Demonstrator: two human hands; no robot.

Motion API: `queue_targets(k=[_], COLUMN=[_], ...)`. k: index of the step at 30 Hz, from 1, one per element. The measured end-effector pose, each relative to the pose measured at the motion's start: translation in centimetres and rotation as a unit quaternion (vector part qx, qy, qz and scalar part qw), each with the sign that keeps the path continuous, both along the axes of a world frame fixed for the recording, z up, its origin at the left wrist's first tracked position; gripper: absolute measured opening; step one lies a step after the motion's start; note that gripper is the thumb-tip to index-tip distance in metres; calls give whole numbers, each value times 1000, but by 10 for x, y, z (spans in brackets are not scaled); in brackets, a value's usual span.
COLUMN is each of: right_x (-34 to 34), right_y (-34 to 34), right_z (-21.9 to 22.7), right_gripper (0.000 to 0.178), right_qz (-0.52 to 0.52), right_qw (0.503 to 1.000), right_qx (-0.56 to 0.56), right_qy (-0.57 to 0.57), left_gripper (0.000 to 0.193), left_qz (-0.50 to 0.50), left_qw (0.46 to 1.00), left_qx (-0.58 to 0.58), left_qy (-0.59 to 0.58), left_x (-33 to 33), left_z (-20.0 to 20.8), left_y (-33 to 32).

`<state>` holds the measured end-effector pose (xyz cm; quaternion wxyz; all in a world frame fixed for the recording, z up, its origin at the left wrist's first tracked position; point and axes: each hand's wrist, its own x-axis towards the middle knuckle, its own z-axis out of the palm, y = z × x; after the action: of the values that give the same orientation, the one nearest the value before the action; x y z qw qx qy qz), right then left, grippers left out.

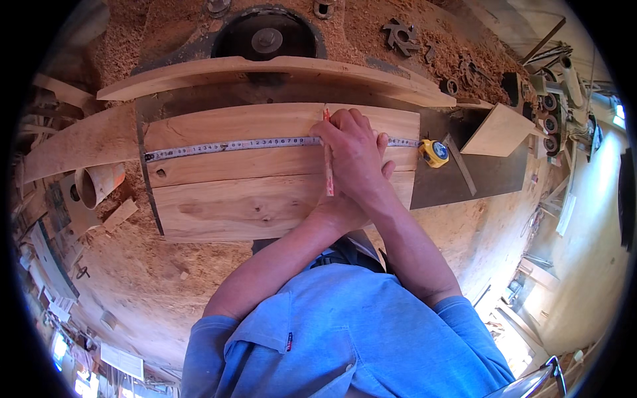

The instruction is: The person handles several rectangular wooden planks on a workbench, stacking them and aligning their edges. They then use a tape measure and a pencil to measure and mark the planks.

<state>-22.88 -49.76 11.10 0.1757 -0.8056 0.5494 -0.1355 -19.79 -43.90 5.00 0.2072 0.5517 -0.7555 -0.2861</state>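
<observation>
A panel of pale planks [219,199] lies in front of me, with knots and a seam along it. Across it runs a tape measure's blade [265,143], from the left edge to its yellow case [434,153] beyond the right edge. My right hand [355,149] is closed around a red and white pencil [328,169], held upright in the view over the blade. Crossed beneath the right wrist, my left hand [342,209] rests on the panel. Only its fingertips show past the right hand, apart and near the blade; the rest is hidden.
A long curved board [279,66] stretches behind the panel, in front of a dark round machine part [267,41]. A toothed cutter [401,36] lies amid sawdust. On the dark metal table [491,176] are a thin strip [460,164] and a wood offcut [497,132].
</observation>
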Motion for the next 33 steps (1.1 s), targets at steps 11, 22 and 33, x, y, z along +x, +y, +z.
queue_targets(k=[11, 22, 33], right_x=[-14, -13, -59], right_y=[-7, -11, 7], right_z=[-13, -31, -20], right_gripper=[24, 12, 11], right_qz=[65, 69, -12], right_qw=[997, 995, 993], right_qx=[31, -39, -7], right_qy=[-9, -57, -115], left_gripper=[68, 66, 51], left_qz=[-6, -46, -168], left_qw=[999, 999, 972], left_qx=[3, -4, -65], left_qy=[-44, -14, 153], left_x=[3, 9, 7], left_z=[8, 7, 6], left_y=[-2, 4, 14])
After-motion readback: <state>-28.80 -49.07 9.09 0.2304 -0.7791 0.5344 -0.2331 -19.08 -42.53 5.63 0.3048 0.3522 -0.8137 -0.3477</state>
